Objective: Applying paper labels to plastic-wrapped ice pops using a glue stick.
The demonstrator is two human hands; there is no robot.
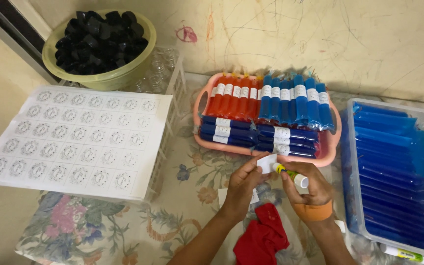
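Two hands busy over the floral cloth (123, 230): left hand (244, 184) pinches a small white label (267, 163) by its edge, right hand (304, 189) is wrapped round a glue stick (290, 175) w/ the tip touching the label. All that sits just in front of the pink tray (199, 105) of red & blue tubes. Red rag (263, 235) lies btwn the forearms. Sticker sheet (77, 140) well off to the left, bowl of black caps (99, 44) behind it.
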